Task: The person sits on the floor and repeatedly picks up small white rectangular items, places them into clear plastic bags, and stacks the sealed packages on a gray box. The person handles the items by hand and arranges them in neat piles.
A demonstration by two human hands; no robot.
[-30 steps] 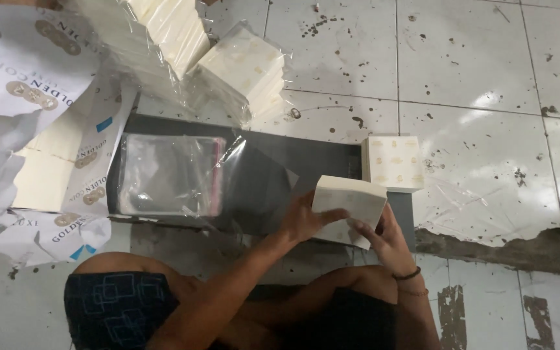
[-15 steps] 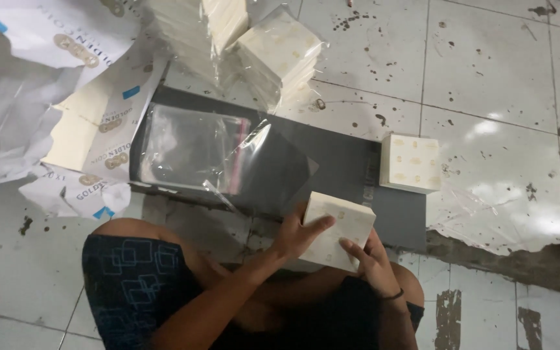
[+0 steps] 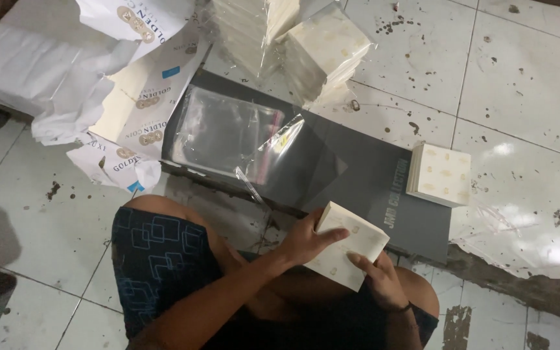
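Both hands hold a cream-coloured stack of paper napkins (image 3: 351,243) just above my lap. My left hand (image 3: 306,241) grips its left edge, thumb on top. My right hand (image 3: 379,280) supports its lower right corner from beneath. The stack is tilted, its upper end over the near edge of a dark grey flat box (image 3: 371,188) that lies on the floor. A second cream stack (image 3: 440,174) rests on the right end of that box. Clear plastic bags (image 3: 228,133) lie on its left half.
Wrapped packs of napkins (image 3: 322,55) are piled behind the box. Torn white wrapping paper with gold coin prints (image 3: 134,113) lies at the left. The tiled floor (image 3: 520,84) is stained, with a broken dark patch (image 3: 526,285) at the right. My knees flank the hands.
The hands and the stack have drawn back from over the box toward my lap. The view has shifted, so the box and piles sit higher in the picture.
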